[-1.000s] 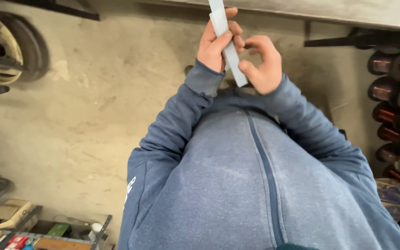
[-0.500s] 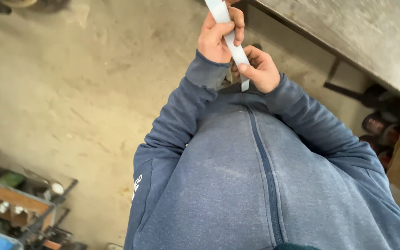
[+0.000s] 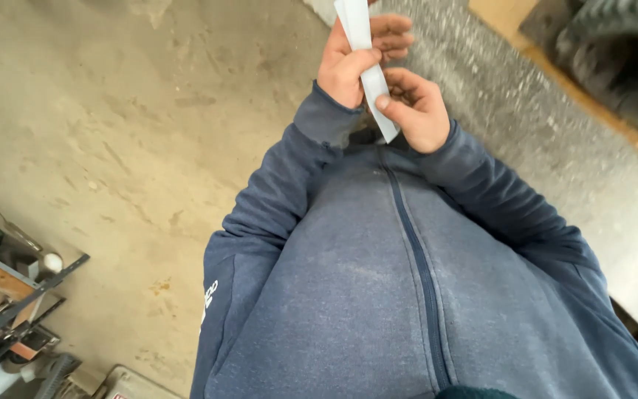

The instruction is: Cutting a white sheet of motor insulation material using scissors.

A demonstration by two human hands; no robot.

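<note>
Fingers (image 3: 354,68) of the left hand (image 3: 348,70) and right hand (image 3: 416,107) clamp a pale flat strip (image 3: 367,66) above the blue jacket (image 3: 378,295).

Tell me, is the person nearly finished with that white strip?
Hard to tell. Done so far: the white strip is off any surface and up in front of the blue jacket. In hand: the left hand grips its middle, and the right hand pinches its lower end. Left: nothing shows where it goes; both hands hold it.
</note>
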